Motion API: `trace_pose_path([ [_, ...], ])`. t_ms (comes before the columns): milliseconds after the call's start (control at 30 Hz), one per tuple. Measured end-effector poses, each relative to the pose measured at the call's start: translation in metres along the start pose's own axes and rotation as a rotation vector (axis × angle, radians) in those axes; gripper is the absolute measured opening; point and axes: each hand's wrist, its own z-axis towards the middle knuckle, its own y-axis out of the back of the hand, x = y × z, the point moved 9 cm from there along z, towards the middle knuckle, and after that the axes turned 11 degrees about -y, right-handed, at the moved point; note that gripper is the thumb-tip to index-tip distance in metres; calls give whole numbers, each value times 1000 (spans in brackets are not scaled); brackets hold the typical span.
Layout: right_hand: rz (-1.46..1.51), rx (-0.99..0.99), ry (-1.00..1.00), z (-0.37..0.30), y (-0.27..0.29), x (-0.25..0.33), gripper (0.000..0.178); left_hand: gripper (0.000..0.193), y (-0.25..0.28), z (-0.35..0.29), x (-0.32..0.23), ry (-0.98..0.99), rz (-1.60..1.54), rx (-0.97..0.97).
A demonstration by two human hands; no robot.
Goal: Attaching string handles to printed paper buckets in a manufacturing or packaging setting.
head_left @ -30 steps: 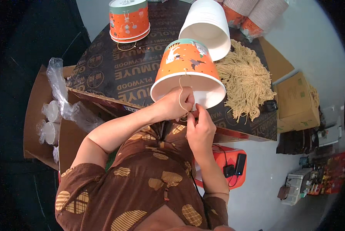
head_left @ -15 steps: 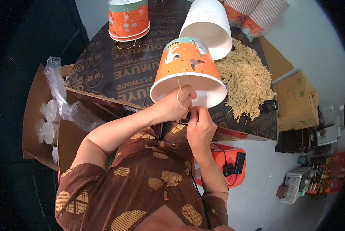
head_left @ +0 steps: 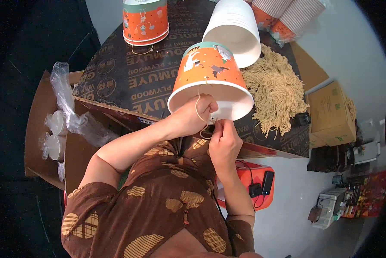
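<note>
An orange paper bucket (head_left: pixel 210 64) with a green band and cartoon figures lies tilted, its open mouth toward me. A thin tan string (head_left: pixel 198 105) comes through a hole in its upper rim and hangs in a loop over my left hand (head_left: pixel 197 112). That hand is curled closed at the mouth, apparently pinching the string, though its fingertips are partly hidden. At the lower rim my right hand (head_left: pixel 225 139) pinches with thumb and forefinger at the string, close to small dark holes. A short loop of string hangs beneath the two hands.
Behind stand a stack of white buckets (head_left: pixel 232 36) and a finished-looking orange bucket (head_left: pixel 145 23) with a string. A heap of tan strings (head_left: pixel 277 88) lies at right. Cardboard boxes flank the table, the left carton (head_left: pixel 40 133) holding wrapped white cups. A red stool (head_left: pixel 240 176) stands below.
My hands have drawn slightly apart at the lower rim, so the small holes there now show. The string loop below them is more visible. The bucket has hardly moved.
</note>
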Motion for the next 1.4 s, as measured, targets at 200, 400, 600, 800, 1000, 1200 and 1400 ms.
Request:
trace_pose_path([
  [200, 0, 14, -3, 1, 1, 1, 6, 13, -1, -3, -10, -110, 269, 50],
  [400, 24, -6, -7, -1, 0, 3, 10, 6, 0, -3, -20, -150, 280, 47],
  [600, -55, -1, 32, 0, -3, 5, 10, 4, -1, -3, -13, -144, 241, 60],
  [800, -104, -5, 120, -4, -1, 12, 12, 5, -2, -3, -10, -136, 255, 59],
  [1000, -63, 1, 125, -6, -2, 12, 10, 5, -1, -2, -8, -124, 249, 49],
  [1200, 10, 43, 7, 2, 0, 6, 7, 5, -3, -2, -9, -143, 273, 51],
  [1400, 196, 169, -156, 6, -9, -9, 8, 5, 1, -4, -9, -164, 244, 8],
])
